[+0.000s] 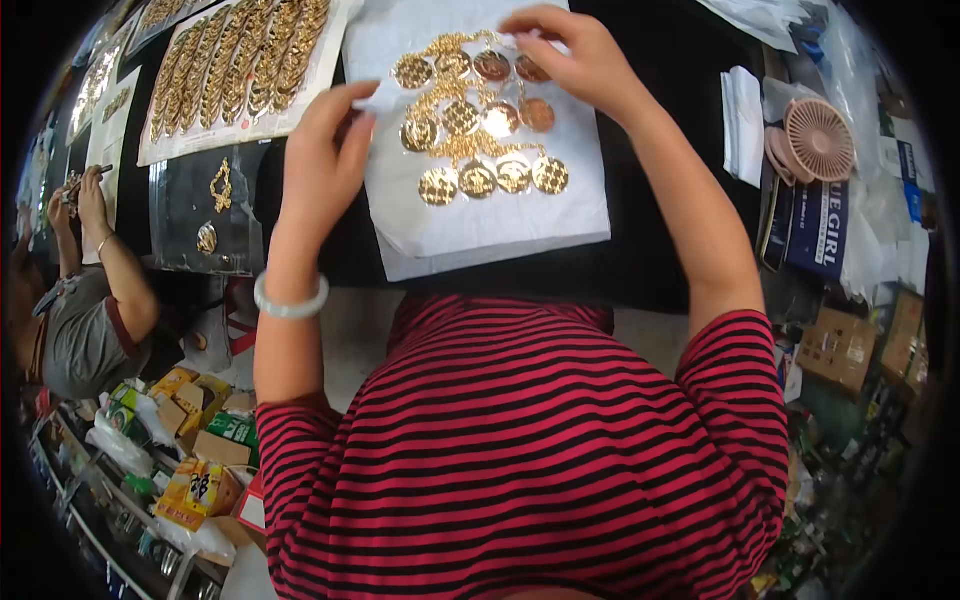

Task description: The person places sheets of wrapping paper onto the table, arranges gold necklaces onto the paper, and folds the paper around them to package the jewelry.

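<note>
White paper [490, 225] lies on the black table, bearing rows of round gold pendants [460, 118] with chains. At the paper's left edge, my left hand [328, 145] is raised with thumb and fingers apart, holding nothing. My right hand [575, 55] is over the upper right of the paper, beside the top row of pendants, its index finger and thumb apart. Nothing shows between those fingers. The lowest row holds several pendants [478, 180] side by side, their chains bunched above them.
Thick gold chains [240, 60] lie on a white sheet at the upper left, above a clear bag [208, 210] with gold pieces. A co-worker [90, 310] sits at far left. A pink fan [818, 138] and a blue box [820, 225] are at right; cartons [200, 490] lie below left.
</note>
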Available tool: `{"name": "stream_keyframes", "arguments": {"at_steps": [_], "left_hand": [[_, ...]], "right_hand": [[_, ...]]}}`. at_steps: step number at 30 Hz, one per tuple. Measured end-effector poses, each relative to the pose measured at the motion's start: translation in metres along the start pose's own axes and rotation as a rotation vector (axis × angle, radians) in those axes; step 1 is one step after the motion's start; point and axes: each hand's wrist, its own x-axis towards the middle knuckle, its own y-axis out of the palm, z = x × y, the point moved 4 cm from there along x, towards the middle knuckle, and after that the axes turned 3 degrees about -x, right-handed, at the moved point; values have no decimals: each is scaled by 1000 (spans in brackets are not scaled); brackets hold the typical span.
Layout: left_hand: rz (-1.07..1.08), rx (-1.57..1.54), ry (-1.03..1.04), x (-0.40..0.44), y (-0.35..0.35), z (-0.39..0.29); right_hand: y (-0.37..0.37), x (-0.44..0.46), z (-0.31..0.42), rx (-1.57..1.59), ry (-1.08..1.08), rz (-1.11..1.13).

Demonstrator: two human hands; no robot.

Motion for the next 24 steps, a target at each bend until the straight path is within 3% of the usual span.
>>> {"name": "stream_keyframes", "arguments": {"at_steps": [2,4,6,9,14,18,20,21,24], "left_hand": [[1,63,32,-43,-6,-28],[151,167,273,-80,4,-54],[140,204,276,-100,14,-52],[96,305,337,-112,28,-45],[67,267,249,-107,20,-35],[149,196,-2,-81,18,-32],[204,246,-261,-66,17,-26],[207,251,-256,-57,18,-27],[343,566,-420,-36,28,-19]], "right_hand": [[-6,-60,10,-282,-354,-56],[1,-116,13,-318,-373,1],[16,-151,12,-345,-400,63],[29,-179,15,-707,-502,-56],[34,-187,9,-688,-476,-223],[27,-169,-9,-634,-361,-95],[14,-143,-22,-384,13,-40],[12,-135,-28,-252,198,-11],[15,-113,-21,-467,241,1]]}}
